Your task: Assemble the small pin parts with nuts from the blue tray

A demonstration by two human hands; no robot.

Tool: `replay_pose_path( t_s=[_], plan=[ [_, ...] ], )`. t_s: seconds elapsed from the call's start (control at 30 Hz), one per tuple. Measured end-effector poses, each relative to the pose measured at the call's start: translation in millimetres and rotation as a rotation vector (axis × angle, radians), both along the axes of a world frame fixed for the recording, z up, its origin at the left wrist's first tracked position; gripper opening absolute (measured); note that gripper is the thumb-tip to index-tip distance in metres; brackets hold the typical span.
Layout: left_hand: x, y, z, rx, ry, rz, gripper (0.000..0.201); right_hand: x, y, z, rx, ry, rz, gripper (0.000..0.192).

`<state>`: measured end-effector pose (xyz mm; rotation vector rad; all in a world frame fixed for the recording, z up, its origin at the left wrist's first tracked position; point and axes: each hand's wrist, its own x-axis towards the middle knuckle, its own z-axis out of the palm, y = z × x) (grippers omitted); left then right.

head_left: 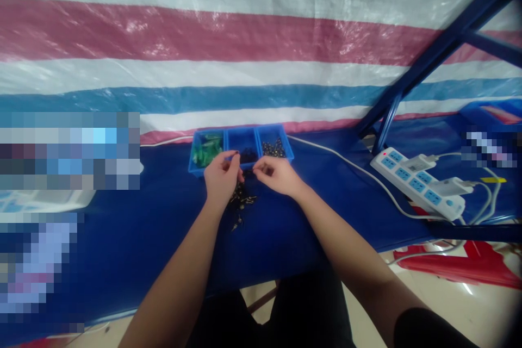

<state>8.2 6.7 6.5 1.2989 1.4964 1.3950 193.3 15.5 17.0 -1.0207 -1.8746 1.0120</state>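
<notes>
Curling near each other, left hand (223, 175) and right hand (278, 175), can't really tell if either's gripping anything, small metal parts (241, 200) heaped just beside on the desk (150, 234), blue three-section tray (242, 139) right behind, white power strip (418, 184) off right

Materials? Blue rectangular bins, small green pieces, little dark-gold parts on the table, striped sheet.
Blue rectangular bins: likely moulded plastic; smooth, uniformly coloured walls.
Small green pieces: perhaps translucent plastic or glass; blur leaves it open.
Little dark-gold parts: probably shiny metal, from brassy glints.
Red-white-blue striped sheet: likely glossy plastic, judging by creases and highlights.
</notes>
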Motion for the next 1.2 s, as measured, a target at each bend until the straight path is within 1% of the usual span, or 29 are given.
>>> replay_pose_path(
  t_s=[0.13, 0.2, 0.27, 0.4, 0.43, 0.57, 0.63, 0.8, 1.03, 1.2],
  plan=[
    [-1.1, 1.7, -0.1, -0.005, -0.037, -0.035, 0.041, 0.2, 4.7, -4.6, 0.033, 0.073, -0.161, 0.014],
    [-1.4, 0.9, 1.4, 0.012, -0.045, -0.047, 0.041, 0.9, 6.3, -6.2, 0.036, 0.109, -0.205, 0.017],
    [-1.4, -0.9, 2.4, 0.042, 0.003, -0.073, 0.036, 1.4, 6.7, -7.0, 0.045, 0.119, -0.225, 0.018],
    [-0.2, -5.2, -0.2, 0.066, 0.205, -0.197, 0.033, 1.0, 5.0, -5.9, 0.092, 0.059, -0.207, 0.015],
    [0.1, -5.9, -1.3, 0.07, 0.243, -0.209, 0.032, 0.8, 4.4, -5.3, 0.107, 0.044, -0.204, 0.015],
    [0.8, -6.1, -3.7, 0.12, 0.368, -0.161, 0.026, 0.4, 3.6, -3.1, 0.13, 0.011, -0.193, 0.015],
    [0.6, -5.4, -3.6, 0.139, 0.382, -0.155, 0.025, 0.6, 4.4, -3.3, 0.112, 0.03, -0.181, 0.017],
    [-1.0, -4.1, -4.6, 0.155, 0.339, -0.109, 0.023, 0.8, 7.1, -6.7, 0.021, 0.153, -0.162, 0.027],
    [-1.4, -4.5, -6.5, 0.149, 0.349, -0.14, 0.023, 0.8, 5.8, -6.3, -0.029, 0.197, -0.193, 0.022],
    [-0.7, -5.3, -6.2, 0.126, 0.366, -0.165, 0.023, 3.6, 6.8, -4.3, 0.009, 0.145, -0.198, 0.02]
  ],
)
